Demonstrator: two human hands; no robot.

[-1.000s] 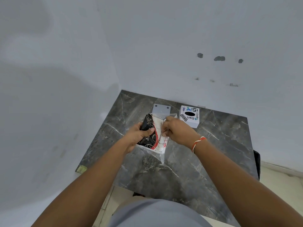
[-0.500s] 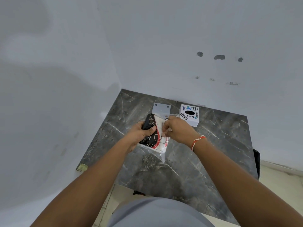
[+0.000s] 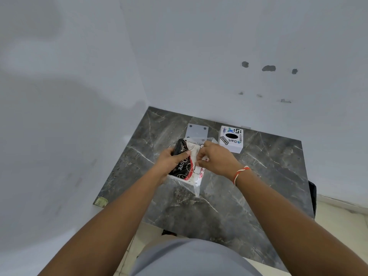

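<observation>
At the 9 o'clock side of the work, the left grip (image 3: 169, 162) is closing round the tissue pack (image 3: 182, 166) from its left edge. The thumb is lying across the black printed face and the fingers are curling underneath, keeping the pack lifted a little off the surface (image 3: 258, 186). The pack is lying with its long axis running from about 11 o'clock at the far end to 5 o'clock at the near end. It is sitting inside a clear wrapper (image 3: 196, 189), whose loose tail is hanging off the 5 o'clock end; whether that tail is touching the marble cannot be told.

At 12 o'clock from the pack, a grey plate (image 3: 197, 131) is lying flat, its near edge showing through the film. The right grip (image 3: 217, 162) is meeting the pack from 3 o'clock, square across the long axis. Its fingertips and thumb are pinching the wrapper along the pack's white right-hand side, so far as the view tells. At 1 o'clock from the pack, a white box (image 3: 232, 140) with an oval slot is standing apart from both grips, nearer the right one.

The coming move seems to be turning on this crosswise hold: the left grip is anchoring at 9 o'clock while the right is placed to peel toward 3 o'clock. Any later carry to the box would suit the right grip better.
</observation>
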